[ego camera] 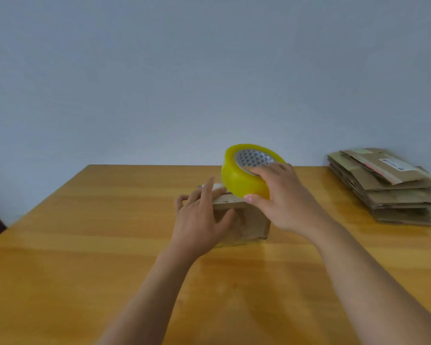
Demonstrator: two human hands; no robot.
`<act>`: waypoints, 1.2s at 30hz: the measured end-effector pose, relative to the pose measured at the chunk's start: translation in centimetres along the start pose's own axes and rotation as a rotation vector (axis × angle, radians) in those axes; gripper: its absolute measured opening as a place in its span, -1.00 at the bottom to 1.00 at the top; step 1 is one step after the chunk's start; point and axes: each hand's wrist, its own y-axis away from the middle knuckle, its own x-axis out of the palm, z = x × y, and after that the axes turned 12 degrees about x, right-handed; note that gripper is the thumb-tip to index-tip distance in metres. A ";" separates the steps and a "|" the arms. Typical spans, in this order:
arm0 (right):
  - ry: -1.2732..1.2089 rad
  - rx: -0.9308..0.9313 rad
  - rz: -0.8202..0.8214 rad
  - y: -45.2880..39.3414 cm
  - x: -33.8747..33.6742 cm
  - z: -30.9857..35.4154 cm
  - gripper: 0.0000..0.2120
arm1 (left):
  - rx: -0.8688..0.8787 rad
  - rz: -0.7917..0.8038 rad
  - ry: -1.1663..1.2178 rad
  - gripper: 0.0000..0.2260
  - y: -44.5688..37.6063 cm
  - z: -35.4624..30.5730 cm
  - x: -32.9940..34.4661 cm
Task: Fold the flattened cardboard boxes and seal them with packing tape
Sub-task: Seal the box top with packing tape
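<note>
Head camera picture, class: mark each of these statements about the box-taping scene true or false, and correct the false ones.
1. The right hand grips a yellow roll of packing tape. True.
2. The left hand lies flat on the bare wooden table. False: it rests on the small cardboard box, its fingers on the box's top.
3. The stack of flattened cardboard boxes lies at the table's far right. True.
4. The roll of packing tape lies flat on the table. False: it is held tilted above the small cardboard box.
5. The flattened boxes lie beneath the left hand. False: they lie apart from both hands.
</note>
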 end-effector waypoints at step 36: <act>0.049 -0.003 -0.010 -0.9 2.8 -0.8 -0.46 | -0.073 -0.183 0.393 -0.87 -1.2 1.8 -1.2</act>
